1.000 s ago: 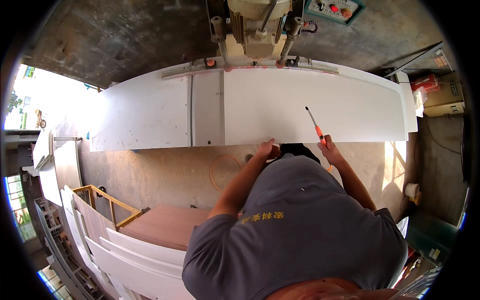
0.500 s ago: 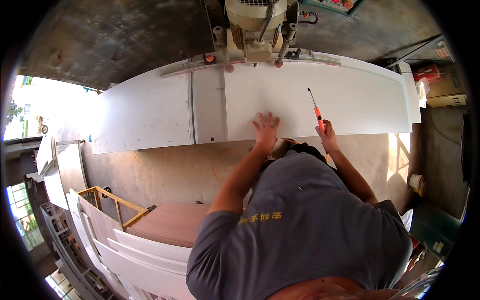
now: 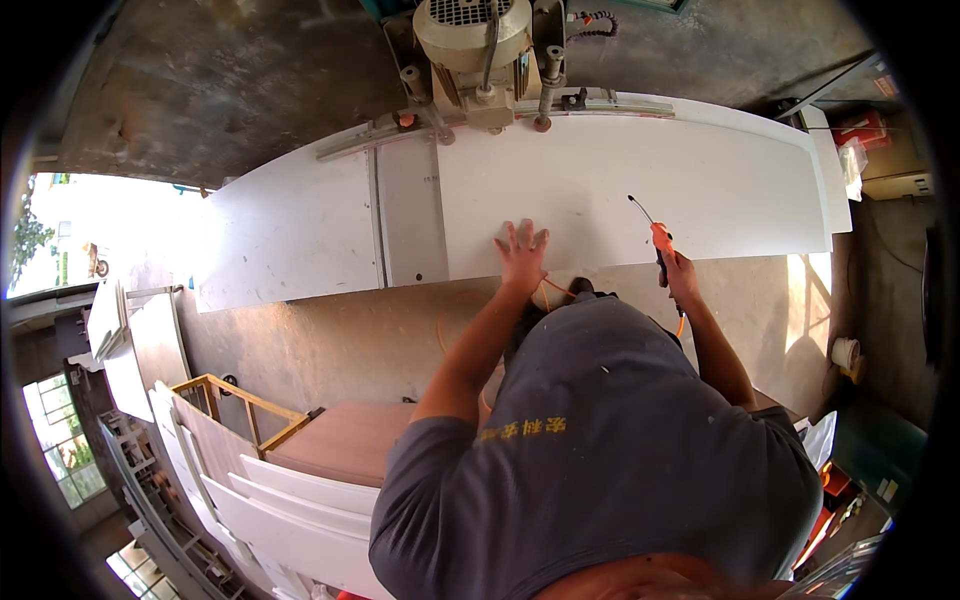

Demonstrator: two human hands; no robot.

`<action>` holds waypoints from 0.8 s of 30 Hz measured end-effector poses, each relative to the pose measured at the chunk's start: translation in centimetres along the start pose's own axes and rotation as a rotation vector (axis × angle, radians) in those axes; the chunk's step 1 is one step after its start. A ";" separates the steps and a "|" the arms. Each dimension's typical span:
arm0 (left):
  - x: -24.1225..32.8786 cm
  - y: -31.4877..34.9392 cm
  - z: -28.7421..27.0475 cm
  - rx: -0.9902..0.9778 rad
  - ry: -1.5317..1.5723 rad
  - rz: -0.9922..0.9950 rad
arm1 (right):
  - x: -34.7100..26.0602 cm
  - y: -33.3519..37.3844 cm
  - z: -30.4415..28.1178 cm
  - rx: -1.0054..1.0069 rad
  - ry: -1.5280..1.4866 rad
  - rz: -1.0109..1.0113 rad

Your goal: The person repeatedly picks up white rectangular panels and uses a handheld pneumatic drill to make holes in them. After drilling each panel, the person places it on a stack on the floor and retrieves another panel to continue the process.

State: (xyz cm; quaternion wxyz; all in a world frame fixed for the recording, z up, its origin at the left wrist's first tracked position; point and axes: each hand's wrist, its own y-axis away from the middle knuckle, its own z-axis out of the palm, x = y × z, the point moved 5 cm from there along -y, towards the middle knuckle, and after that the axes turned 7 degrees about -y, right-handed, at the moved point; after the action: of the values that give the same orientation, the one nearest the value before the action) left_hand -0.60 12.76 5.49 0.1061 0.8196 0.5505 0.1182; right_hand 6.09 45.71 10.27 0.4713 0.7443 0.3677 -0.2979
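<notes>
A long white panel (image 3: 740,190) lies across the machine bed in front of me. My left hand (image 3: 521,262) rests flat near the panel's front edge, fingers spread and nothing in them. Farther right, my right hand (image 3: 682,280) is closed round an orange air blow gun (image 3: 662,238). Its thin dark nozzle points away and to the left, over the panel. An orange hose (image 3: 681,325) runs down from the grip beside my forearm.
A machine with a beige motor (image 3: 475,40) and a metal guide rail stands behind the panel. White boards (image 3: 290,520) are stacked at the lower left, near a wooden frame (image 3: 250,400) and a brown board (image 3: 340,440). A white bucket (image 3: 845,352) sits on the floor at right.
The air blow gun has turned in my right hand, its nozzle now slanting more to the left. My left hand stays on the panel. The whole view has shifted slightly.
</notes>
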 end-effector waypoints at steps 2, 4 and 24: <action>0.0 0.0 0.6 0.022 0.028 -0.008 | 1.9 1.0 -2.5 0.037 0.024 0.089; -0.1 0.2 0.8 0.037 0.066 -0.017 | 2.9 2.7 -4.7 0.040 0.016 0.151; -14.5 6.9 6.3 0.641 0.727 -0.681 | -17.0 -4.9 18.2 -0.350 0.179 -0.042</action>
State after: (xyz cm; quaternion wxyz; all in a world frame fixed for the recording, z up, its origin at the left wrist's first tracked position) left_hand 2.10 -3.54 0.52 -0.3102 0.4948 0.7919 0.1783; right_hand -9.15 25.81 14.41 0.5525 0.6668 0.4697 -0.1719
